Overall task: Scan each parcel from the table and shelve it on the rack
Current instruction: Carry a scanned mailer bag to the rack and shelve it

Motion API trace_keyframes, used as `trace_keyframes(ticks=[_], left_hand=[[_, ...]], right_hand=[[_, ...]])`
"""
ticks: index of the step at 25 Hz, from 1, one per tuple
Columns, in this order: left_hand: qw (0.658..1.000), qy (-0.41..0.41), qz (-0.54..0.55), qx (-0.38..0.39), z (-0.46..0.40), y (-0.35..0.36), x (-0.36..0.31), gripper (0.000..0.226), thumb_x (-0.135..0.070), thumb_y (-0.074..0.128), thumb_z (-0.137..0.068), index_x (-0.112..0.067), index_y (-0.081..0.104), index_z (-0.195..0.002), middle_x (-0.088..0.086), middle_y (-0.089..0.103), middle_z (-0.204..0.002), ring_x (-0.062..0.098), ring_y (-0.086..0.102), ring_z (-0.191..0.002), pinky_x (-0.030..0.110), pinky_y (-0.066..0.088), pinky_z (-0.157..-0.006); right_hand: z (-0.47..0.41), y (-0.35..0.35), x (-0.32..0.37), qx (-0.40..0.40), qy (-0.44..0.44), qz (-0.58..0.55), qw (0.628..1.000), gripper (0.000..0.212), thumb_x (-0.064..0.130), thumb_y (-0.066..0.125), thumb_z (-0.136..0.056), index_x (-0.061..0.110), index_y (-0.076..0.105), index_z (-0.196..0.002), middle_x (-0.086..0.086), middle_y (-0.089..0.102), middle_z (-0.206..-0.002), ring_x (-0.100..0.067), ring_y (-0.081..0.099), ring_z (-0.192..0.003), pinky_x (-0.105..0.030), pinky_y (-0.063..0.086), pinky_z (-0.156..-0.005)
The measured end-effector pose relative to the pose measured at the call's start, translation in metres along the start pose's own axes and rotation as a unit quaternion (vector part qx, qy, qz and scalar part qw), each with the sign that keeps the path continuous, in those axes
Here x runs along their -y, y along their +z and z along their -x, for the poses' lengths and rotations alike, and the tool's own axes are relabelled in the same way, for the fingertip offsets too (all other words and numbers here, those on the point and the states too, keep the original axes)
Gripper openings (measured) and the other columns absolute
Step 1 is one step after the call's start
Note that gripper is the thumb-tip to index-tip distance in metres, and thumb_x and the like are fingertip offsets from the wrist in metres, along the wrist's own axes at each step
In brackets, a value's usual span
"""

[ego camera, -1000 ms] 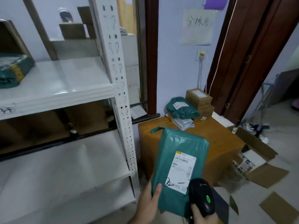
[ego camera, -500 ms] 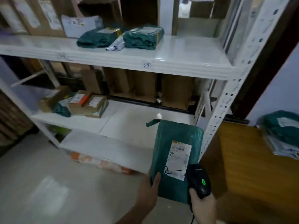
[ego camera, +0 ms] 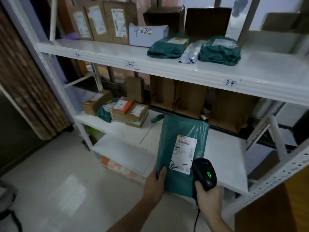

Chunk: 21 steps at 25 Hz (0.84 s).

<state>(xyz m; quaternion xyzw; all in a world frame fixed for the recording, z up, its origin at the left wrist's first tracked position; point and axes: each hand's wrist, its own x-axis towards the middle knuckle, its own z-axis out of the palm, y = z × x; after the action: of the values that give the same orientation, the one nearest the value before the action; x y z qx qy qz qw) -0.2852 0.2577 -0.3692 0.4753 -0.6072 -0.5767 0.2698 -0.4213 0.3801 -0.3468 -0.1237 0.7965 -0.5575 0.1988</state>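
Far left: curtain [ego camera: 33, 91], then the white rack [ego camera: 167, 67]. Already shelved on the upper level: brown parcels standing upright [ego camera: 107, 22], a white box [ego camera: 147, 35], two green bags [ego camera: 168, 47] with a silver pouch [ego camera: 190, 53] between. On the lower level, a cluster of small cartons [ego camera: 128, 111]. Centre: left hand [ego camera: 154, 185], grip clenched around the bottom-left edge of the green parcel [ego camera: 182, 153], held upright in front of the lower shelf, label [ego camera: 184, 154] facing up. Right of that: right hand [ego camera: 209, 200], grip wrapped on the black scanner [ego camera: 204, 173], green light lit, nose beside the label. Probably scanned; shelving not yet done. Far right: corner of the desk [ego camera: 284, 210]; parcels remaining there out of view.
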Motion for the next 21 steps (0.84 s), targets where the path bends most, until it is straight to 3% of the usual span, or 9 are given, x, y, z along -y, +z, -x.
trace_keyframes(ticks=[3,9,11,14,16,18,21], left_hand=[[1.000,-0.010,-0.003,0.004,-0.038,-0.036,-0.005,0.045,-0.052,0.053,-0.103,-0.026,0.063,-0.138,-0.007,0.073,-0.119,0.007,0.068,-0.108,0.032,0.058,-0.097],[0.998,-0.053,-0.006,0.016,-0.120,-0.070,-0.017,0.032,-0.055,0.051,-0.103,-0.030,0.063,-0.118,-0.008,0.070,-0.107,0.005,0.067,-0.094,0.028,0.055,-0.087],[0.998,-0.060,-0.003,0.018,-0.159,-0.072,-0.013,0.051,-0.065,0.053,-0.098,-0.020,0.063,-0.119,0.002,0.069,-0.114,0.013,0.071,-0.097,0.036,0.061,-0.090],[0.997,-0.076,0.011,-0.010,-0.243,-0.064,0.031,0.101,-0.094,0.057,-0.071,-0.013,0.062,-0.130,0.011,0.066,-0.122,0.023,0.074,-0.102,0.043,0.064,-0.089],[0.995,-0.101,0.013,-0.012,-0.290,-0.062,0.051,0.111,-0.099,0.056,-0.064,-0.012,0.063,-0.133,0.011,0.066,-0.123,0.025,0.074,-0.103,0.043,0.064,-0.089],[0.993,-0.114,0.006,-0.001,-0.300,-0.074,0.024,0.099,-0.090,0.054,-0.076,-0.009,0.063,-0.132,0.012,0.067,-0.124,0.028,0.073,-0.106,0.045,0.063,-0.091],[0.993,-0.117,-0.010,0.018,-0.326,-0.088,0.001,0.065,-0.059,0.044,-0.103,-0.005,0.064,-0.134,0.016,0.070,-0.125,0.035,0.070,-0.110,0.051,0.058,-0.099]], right_hand=[[-0.012,0.050,0.011,0.001,0.001,0.001,1.000,0.007,0.011,0.074,-0.081,0.007,0.069,-0.083,-0.013,0.068,-0.070,-0.033,0.067,-0.072,-0.042,0.056,-0.067],[-0.056,0.116,0.041,0.051,-0.002,0.017,0.999,0.008,0.008,0.069,-0.085,0.003,0.067,-0.091,-0.008,0.066,-0.074,-0.028,0.063,-0.075,-0.032,0.047,-0.070],[-0.079,0.137,0.049,0.059,0.003,0.030,0.998,0.009,0.010,0.067,-0.086,0.004,0.067,-0.094,-0.008,0.068,-0.076,-0.028,0.065,-0.077,-0.031,0.048,-0.069],[-0.118,0.171,0.057,0.076,0.015,0.037,0.996,0.010,0.014,0.066,-0.087,0.010,0.067,-0.095,-0.007,0.070,-0.081,-0.026,0.067,-0.079,-0.030,0.048,-0.066],[-0.145,0.195,0.058,0.082,0.032,0.041,0.995,0.012,0.018,0.066,-0.087,0.013,0.066,-0.098,-0.008,0.071,-0.084,-0.025,0.067,-0.080,-0.030,0.050,-0.067],[-0.163,0.216,0.062,0.091,0.059,0.046,0.993,0.012,0.020,0.065,-0.087,0.014,0.065,-0.098,-0.009,0.071,-0.087,-0.024,0.067,-0.080,-0.031,0.051,-0.065],[-0.187,0.250,0.067,0.101,0.090,0.066,0.989,0.011,0.018,0.065,-0.085,0.012,0.065,-0.094,-0.011,0.070,-0.085,-0.026,0.066,-0.080,-0.034,0.051,-0.068]])
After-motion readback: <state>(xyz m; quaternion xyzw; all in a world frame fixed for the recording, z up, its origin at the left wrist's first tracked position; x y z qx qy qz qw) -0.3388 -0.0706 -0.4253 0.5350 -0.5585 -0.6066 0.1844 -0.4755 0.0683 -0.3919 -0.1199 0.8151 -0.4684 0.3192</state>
